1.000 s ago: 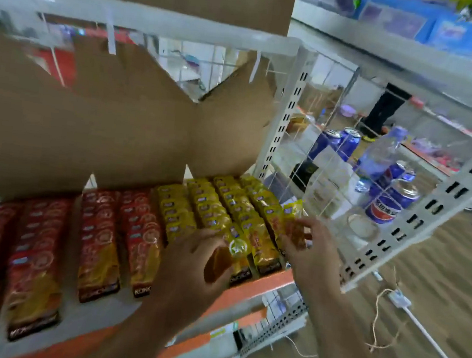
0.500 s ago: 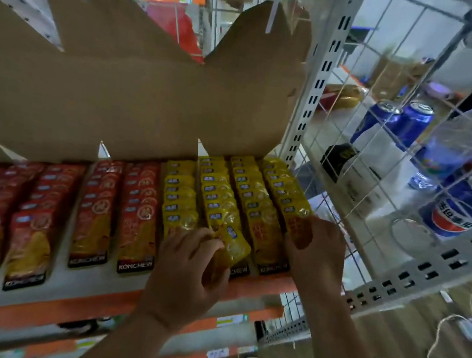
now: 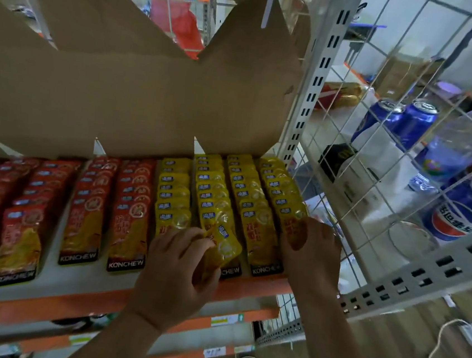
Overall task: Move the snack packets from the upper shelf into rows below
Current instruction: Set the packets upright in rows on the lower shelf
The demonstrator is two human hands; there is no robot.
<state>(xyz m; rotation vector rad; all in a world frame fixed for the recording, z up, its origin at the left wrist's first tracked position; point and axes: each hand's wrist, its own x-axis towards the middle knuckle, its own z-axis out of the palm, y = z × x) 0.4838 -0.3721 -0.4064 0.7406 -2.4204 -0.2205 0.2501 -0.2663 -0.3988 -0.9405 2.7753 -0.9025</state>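
red packets lie in overlapping rows on the left part of the shelf, long axis running front to back, below a sheet of cardboard. next come four yellow rows, laid the same way. the leftmost one stops short of the shelf's front edge, so a slot looks free there. the left hand is right at that spot, its fingers curled and clamped on one yellow packet. that packet pokes out just right of the fingers, tilted across the second row with its label end pointing away, so it probably needs a turn and a shift leftward to line up with the short row. it looks small, glossy and soft, with a blue label. the right hand sits at the front packet of the rightmost row; whether its fingers pinch it or only press, i cannot tell.
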